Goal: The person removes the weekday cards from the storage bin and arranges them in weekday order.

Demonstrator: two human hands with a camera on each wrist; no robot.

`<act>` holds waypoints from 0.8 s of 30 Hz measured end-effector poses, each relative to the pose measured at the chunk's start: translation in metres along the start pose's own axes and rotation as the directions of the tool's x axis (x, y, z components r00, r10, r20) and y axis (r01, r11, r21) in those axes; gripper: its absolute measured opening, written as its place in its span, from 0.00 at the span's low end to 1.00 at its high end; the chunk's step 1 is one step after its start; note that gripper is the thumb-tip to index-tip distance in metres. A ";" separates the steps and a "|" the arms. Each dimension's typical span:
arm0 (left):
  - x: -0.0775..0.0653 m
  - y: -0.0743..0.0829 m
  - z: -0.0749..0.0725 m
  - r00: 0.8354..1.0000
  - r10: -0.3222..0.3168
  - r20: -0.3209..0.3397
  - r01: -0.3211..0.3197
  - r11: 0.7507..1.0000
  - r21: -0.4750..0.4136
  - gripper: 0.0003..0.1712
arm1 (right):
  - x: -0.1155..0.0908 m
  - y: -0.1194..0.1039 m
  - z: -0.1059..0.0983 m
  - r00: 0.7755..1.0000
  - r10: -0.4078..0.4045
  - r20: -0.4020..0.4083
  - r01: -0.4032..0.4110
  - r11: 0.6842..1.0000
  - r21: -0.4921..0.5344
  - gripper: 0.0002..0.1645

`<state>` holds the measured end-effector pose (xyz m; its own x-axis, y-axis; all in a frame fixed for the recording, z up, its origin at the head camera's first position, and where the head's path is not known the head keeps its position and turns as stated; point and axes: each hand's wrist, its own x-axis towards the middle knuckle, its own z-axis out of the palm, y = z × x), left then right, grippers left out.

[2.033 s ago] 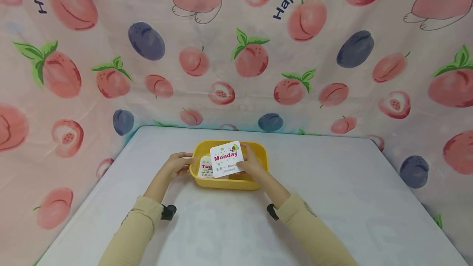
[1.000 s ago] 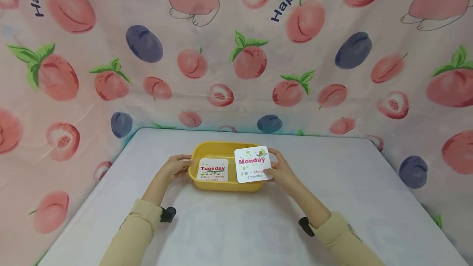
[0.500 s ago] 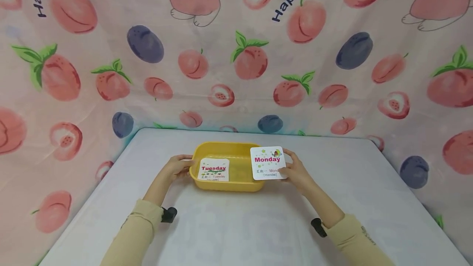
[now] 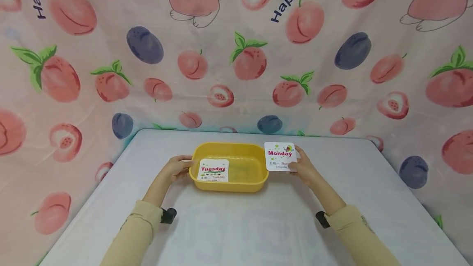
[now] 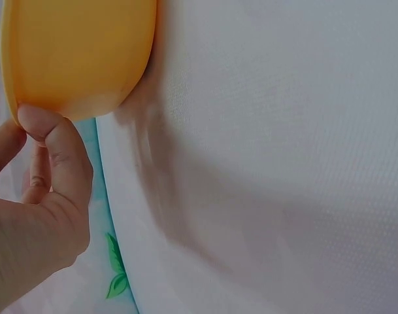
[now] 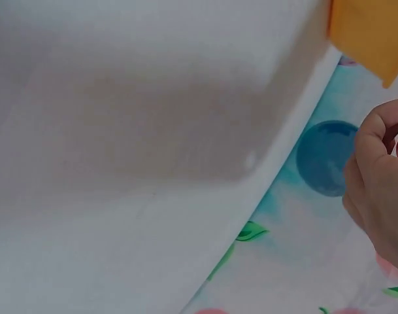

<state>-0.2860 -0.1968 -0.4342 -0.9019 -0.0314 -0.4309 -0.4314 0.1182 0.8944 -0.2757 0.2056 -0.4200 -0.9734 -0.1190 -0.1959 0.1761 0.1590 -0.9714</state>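
Note:
My left hand [image 4: 176, 167] pinches the left rim of a yellow plastic basket [image 4: 229, 186] between thumb and fingers; the left wrist view shows the thumb against the outer wall of the basket [image 5: 81, 59]. Inside, at the left, lies a white card printed "Tuesday" [image 4: 213, 170]. A square white card printed "Monday" [image 4: 279, 157] is pinched by its right edge in my right hand [image 4: 304, 168]. That card is held up beside the right end of the basket, its printed face toward the head camera. In the right wrist view, the card is out of sight past the fingers.
The basket stands on a white table [image 4: 236, 229] toward its far side. Behind and at both sides hangs a pink cloth [image 4: 236, 106] with a fruit print, reaching the table's back edge. A dark wrist camera [image 4: 322, 219] sits on each forearm.
My right hand has carried the "Monday" card from over the basket rightward, past its right rim, uncovering the whole "Tuesday" card. The left hand has stayed on the left rim.

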 end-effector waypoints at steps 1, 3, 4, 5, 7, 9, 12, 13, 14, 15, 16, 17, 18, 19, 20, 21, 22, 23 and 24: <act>-0.001 0.000 0.000 1.000 0.000 0.002 0.000 1.000 0.000 0.26 | 0.002 0.000 -0.001 1.000 -0.001 -0.004 0.001 1.000 0.006 0.49; -0.002 0.001 0.000 1.000 -0.004 0.003 0.004 1.000 0.001 0.26 | 0.006 0.002 -0.002 1.000 0.007 -0.013 -0.007 1.000 0.012 0.49; -0.002 0.002 0.000 1.000 -0.006 0.005 0.006 1.000 0.003 0.26 | 0.009 0.003 -0.002 1.000 0.014 -0.022 -0.014 1.000 0.013 0.49; -0.003 0.002 0.000 1.000 -0.006 0.004 0.006 1.000 0.004 0.26 | 0.012 0.004 -0.003 0.999 0.023 -0.032 -0.022 1.000 0.014 0.49; -0.003 0.002 0.000 1.000 -0.008 0.007 0.008 1.000 0.004 0.26 | 0.018 0.008 -0.003 0.998 0.041 -0.057 -0.041 0.999 0.004 0.49; -0.003 0.002 0.000 1.000 -0.012 0.009 0.012 1.000 0.004 0.27 | 0.024 0.012 -0.004 0.995 0.060 -0.082 -0.061 0.998 -0.011 0.48; -0.003 0.002 -0.001 1.000 -0.013 0.010 0.013 1.000 0.005 0.27 | 0.034 0.016 -0.004 0.989 0.088 -0.115 -0.094 0.994 -0.048 0.47; -0.002 0.001 -0.001 1.000 -0.014 0.009 0.014 1.000 0.005 0.27 | 0.037 0.018 -0.005 0.987 0.099 -0.124 -0.109 0.992 -0.071 0.47; -0.002 0.001 -0.001 1.000 -0.016 0.007 0.016 1.000 0.007 0.27 | 0.039 0.018 -0.005 0.985 0.113 -0.129 -0.126 0.987 -0.099 0.47; -0.002 0.001 -0.001 1.000 -0.017 0.003 0.017 1.000 0.006 0.27 | 0.042 0.019 -0.005 0.983 0.127 -0.133 -0.144 0.981 -0.131 0.47; -0.002 0.000 -0.001 1.000 -0.016 0.004 0.016 1.000 0.006 0.27 | 0.044 0.019 -0.005 0.981 0.141 -0.136 -0.162 0.972 -0.167 0.46; -0.002 0.000 -0.001 1.000 -0.017 0.001 0.017 1.000 0.007 0.27 | 0.047 0.019 -0.005 0.978 0.155 -0.139 -0.182 0.962 -0.203 0.47; -0.001 0.000 -0.001 1.000 -0.017 -0.001 0.017 1.000 0.005 0.27 | 0.050 0.020 -0.005 0.977 0.164 -0.138 -0.193 0.954 -0.231 0.47; -0.001 0.000 -0.001 1.000 -0.016 -0.003 0.016 1.000 0.002 0.27 | 0.055 0.023 -0.006 0.975 0.171 -0.140 -0.203 0.945 -0.258 0.47; -0.001 0.000 -0.001 1.000 -0.014 0.000 0.014 1.000 0.000 0.27 | 0.063 0.029 -0.008 0.975 0.169 -0.143 -0.203 0.938 -0.280 0.48; 0.000 0.000 -0.001 1.000 -0.013 0.001 0.013 1.000 -0.002 0.27 | 0.073 0.038 -0.011 0.975 0.168 -0.148 -0.206 0.932 -0.299 0.49; 0.000 0.000 -0.001 1.000 -0.012 0.001 0.012 1.000 -0.004 0.27 | 0.086 0.050 -0.015 0.977 0.156 -0.149 -0.197 0.927 -0.320 0.52; 0.000 0.000 -0.001 1.000 -0.017 -0.006 0.017 1.000 -0.004 0.27 | 0.102 0.068 -0.021 0.981 0.117 -0.154 -0.165 0.922 -0.351 0.55; 0.000 0.000 -0.001 1.000 -0.018 -0.010 0.018 1.000 -0.005 0.26 | 0.120 0.087 -0.027 0.982 0.096 -0.165 -0.153 0.911 -0.383 0.58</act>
<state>-0.2857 -0.1979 -0.4344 -0.8939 -0.0436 -0.4461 -0.4480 0.1124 0.8869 -0.3813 0.2314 -0.5243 -0.9629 0.0600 -0.2632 0.2533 0.5388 -0.8035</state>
